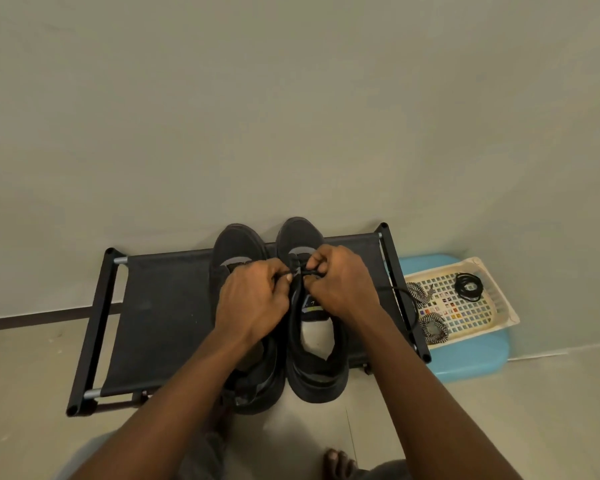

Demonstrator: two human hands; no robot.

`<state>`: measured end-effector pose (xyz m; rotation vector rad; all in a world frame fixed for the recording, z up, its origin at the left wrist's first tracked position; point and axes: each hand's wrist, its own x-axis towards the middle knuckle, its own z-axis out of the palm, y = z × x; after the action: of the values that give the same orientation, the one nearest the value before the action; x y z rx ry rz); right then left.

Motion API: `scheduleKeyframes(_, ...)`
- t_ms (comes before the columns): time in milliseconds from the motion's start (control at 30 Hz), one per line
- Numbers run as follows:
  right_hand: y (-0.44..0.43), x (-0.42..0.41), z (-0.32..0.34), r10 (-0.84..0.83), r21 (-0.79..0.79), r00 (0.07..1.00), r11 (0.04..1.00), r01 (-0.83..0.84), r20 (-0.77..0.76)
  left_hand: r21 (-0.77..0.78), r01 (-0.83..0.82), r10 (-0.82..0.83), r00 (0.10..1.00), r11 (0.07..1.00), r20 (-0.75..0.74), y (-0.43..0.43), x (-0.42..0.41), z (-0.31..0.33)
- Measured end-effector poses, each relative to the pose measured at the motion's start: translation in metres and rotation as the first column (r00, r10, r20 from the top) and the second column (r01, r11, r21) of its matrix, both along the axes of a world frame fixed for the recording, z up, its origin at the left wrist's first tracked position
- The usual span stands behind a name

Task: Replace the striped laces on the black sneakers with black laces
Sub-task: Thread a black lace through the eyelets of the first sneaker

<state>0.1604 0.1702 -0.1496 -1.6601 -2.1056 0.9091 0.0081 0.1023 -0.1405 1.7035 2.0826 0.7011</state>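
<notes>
Black lace (302,270) is pinched by left hand (253,299) and right hand (340,282) over sneaker (317,372); early eyelets, likely; next, cross ends.

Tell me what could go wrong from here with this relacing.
The black lace pinched by the left hand and right hand trails a tail over the edge of the rack; pulling could snag it there or drag the striped laces out of the basket. With one tail that long, the ends may finish uneven.
</notes>
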Motion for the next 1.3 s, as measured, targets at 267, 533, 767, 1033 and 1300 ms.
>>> scheduleKeyframes(267, -0.007, 0.009, 0.003, -0.002, 0.065, 1.0, 0.998, 0.003, -0.012, 0.024, -0.322, 0.15, 0.505, 0.946, 0.85, 0.02, -0.012, 0.023)
scheduleKeyframes(533, -0.003, 0.006, 0.004, 0.019, 0.031, 1.0, 0.999, -0.019, 0.013, -0.059, -0.252, 0.194, 0.555, 0.966, 0.809, 0.011, -0.013, 0.016)
scheduleKeyframes(767, -0.001, 0.01, 0.003, -0.009, 0.018, 1.0, 1.0, 0.009, 0.009, -0.15, 0.038, -0.042, 0.999, 0.988, -0.021, 0.006, -0.005, 0.004)
scheduleKeyframes(1033, -0.002, 0.014, 0.007, -0.021, 0.059, 0.998, 0.998, 0.017, 0.064, -0.124, -0.079, 0.101, 0.977, 0.989, 0.186, 0.017, 0.001, 0.014)
scheduleKeyframes(1300, -0.004, 0.017, 0.009, -0.016, 0.048, 0.996, 0.999, 0.011, 0.088, -0.023, -0.41, 0.18, 0.348, 0.912, 0.92, 0.039, -0.006, 0.05)
